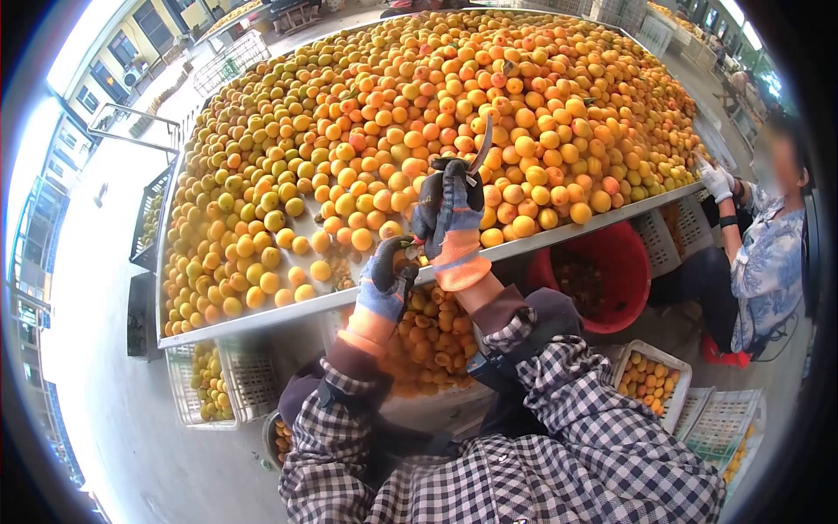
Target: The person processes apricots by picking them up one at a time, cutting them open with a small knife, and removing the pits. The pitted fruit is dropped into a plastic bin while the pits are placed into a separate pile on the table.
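My right hand (454, 210), in a black, grey and orange work glove, is closed around the handle of a curved knife (484, 147). The blade points up and away over the heap of apricots (419, 96). My left hand (384, 284), gloved the same way, is just below and left of it, at the table's front edge. Its fingers are curled around a small brownish-orange apricot (411, 251), mostly hidden by the glove. Right below both hands are many opened apricots (436, 336).
A metal-rimmed table (253, 325) carries the heap. Under its right side stands a red tub (624, 279) with dark scraps inside. White crates (247, 384) of apricots flank me on the floor. At the right sits a co-worker (768, 253), one gloved hand at the table rim.
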The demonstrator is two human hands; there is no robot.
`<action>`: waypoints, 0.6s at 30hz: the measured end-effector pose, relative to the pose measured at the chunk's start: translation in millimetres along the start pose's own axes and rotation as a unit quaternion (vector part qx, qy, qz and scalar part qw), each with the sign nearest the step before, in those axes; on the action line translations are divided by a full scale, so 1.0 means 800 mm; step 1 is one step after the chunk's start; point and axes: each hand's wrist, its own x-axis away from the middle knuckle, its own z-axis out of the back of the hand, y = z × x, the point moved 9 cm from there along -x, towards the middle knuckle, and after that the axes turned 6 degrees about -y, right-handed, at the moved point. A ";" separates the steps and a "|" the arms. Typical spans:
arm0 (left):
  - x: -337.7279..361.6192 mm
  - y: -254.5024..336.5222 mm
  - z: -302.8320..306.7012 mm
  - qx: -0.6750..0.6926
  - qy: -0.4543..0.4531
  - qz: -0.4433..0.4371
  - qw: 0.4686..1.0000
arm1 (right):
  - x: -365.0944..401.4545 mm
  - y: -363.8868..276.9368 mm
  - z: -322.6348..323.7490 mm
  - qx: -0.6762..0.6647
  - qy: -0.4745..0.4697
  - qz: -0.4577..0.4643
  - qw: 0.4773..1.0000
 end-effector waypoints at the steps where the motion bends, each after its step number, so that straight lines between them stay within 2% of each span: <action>1: 0.001 -0.009 -0.002 0.001 -0.005 0.010 1.000 | -0.001 0.007 0.008 0.009 0.014 -0.002 1.000; 2: 0.001 -0.013 -0.003 0.001 -0.010 0.019 1.000 | -0.002 0.011 0.010 0.009 0.014 -0.003 1.000; 5: -0.001 0.002 -0.004 -0.030 -0.014 0.004 0.999 | 0.007 0.032 0.040 -0.021 0.147 -0.092 0.985; 8: -0.002 0.010 -0.004 -0.030 -0.012 0.000 0.999 | 0.009 0.038 0.045 -0.061 0.179 -0.128 0.974; 9: -0.001 0.008 -0.004 -0.030 -0.011 0.000 0.999 | 0.018 0.043 0.053 -0.073 0.236 -0.153 0.957; 15: -0.005 0.006 -0.005 -0.037 -0.010 -0.020 0.999 | 0.018 0.069 0.071 -0.152 0.253 -0.196 0.935; 18: -0.007 0.006 -0.003 -0.060 0.003 -0.027 0.998 | 0.012 0.072 0.074 -0.155 0.232 -0.193 0.941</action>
